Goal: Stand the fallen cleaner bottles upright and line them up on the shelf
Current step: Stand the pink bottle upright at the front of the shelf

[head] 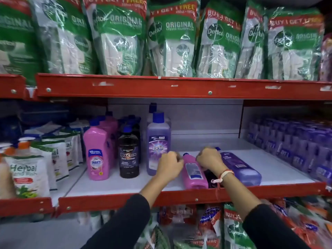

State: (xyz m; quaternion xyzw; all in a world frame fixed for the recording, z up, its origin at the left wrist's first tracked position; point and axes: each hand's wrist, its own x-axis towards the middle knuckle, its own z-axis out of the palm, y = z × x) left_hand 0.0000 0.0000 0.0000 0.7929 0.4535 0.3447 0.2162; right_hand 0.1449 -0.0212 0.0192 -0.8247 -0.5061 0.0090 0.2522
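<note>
Even indoor light, glare on plastic pouches (116, 38), blurred, curved edges

- one view only, head cam, wide-angle, nothing shared w/ another view
- faces fwd & slightly down, straight at the red-edged shelf (179, 195)
- close in: both forearms reach from bottom edge onto the shelf
- upper shelf fills top of frame, lower stock along bottom

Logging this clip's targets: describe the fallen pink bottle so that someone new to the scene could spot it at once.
Look at the white middle shelf behind the red rail. Three bottles lie flat right of the upright ones; the fallen pink bottle is the leftmost, between the two hands. Its neighbours are black and purple.
</note>
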